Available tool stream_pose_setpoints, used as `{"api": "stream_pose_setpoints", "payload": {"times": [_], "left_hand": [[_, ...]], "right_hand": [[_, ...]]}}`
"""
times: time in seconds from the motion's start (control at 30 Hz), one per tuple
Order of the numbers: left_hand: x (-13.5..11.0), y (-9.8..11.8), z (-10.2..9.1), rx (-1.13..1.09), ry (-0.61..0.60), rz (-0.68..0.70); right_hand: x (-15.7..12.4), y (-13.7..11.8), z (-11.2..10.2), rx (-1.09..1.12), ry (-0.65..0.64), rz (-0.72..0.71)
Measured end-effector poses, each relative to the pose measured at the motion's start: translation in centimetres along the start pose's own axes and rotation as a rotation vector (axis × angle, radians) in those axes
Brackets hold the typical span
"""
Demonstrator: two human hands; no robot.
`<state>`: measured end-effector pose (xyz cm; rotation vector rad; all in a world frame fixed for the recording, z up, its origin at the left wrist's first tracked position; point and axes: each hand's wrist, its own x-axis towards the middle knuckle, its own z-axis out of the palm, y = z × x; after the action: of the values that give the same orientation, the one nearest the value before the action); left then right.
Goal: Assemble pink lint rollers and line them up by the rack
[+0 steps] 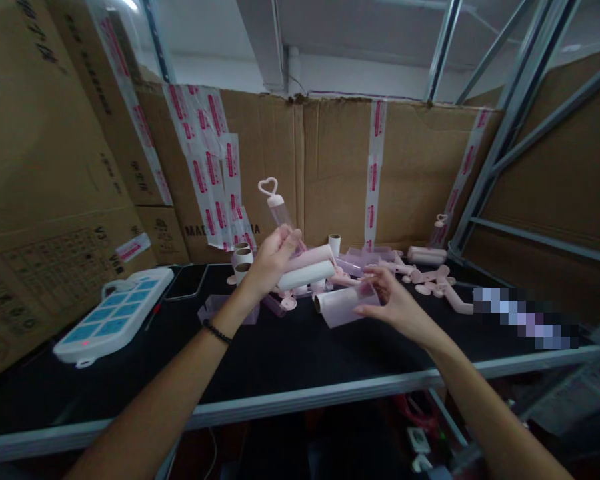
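Observation:
My left hand (280, 257) is closed around a clear tube (281, 212) whose pale pink cap ends in a heart-shaped loop. A pink roll (314, 256) and a white roll (307, 275) stick out beside its fingers; whether the hand grips them too, I cannot tell. My right hand (393, 303) has thumb and fingers curled around a translucent pink plastic sleeve (345, 317), tilted above the black table. A white paper roll (333, 301) with a brown core end shows at the sleeve's left side. Pink plastic parts (433, 279) lie beyond the right hand.
White rolls (242, 255) stand behind my left forearm, another roll (335, 244) near the back wall. A power strip (115, 319) and a dark phone-like slab (186, 283) lie left. Cardboard walls (330, 173) enclose the black table, and a metal edge (300, 403) runs along its front.

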<state>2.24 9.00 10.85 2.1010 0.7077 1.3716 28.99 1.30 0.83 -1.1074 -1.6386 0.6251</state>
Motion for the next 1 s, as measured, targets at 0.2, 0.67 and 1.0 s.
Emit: {"api": "stream_pose_setpoints", "payload": {"times": [0.2,0.67,1.0], "left_hand": [[-1.4,-0.1,3.2,0.105,-0.172,-0.033],[-4.7,-2.3,4.4,0.277,-0.287,-0.023],[-6.8,-3.6,5.2,0.437,-0.325,0.044]], "right_hand": [[-2.3,-0.3,5.0,0.035,-0.090,-0.003],[-2.0,0.0,3.9,0.275,-0.099,-0.057],[-1.7,-1.7,4.2,-0.152,-0.224,-0.167]]}}
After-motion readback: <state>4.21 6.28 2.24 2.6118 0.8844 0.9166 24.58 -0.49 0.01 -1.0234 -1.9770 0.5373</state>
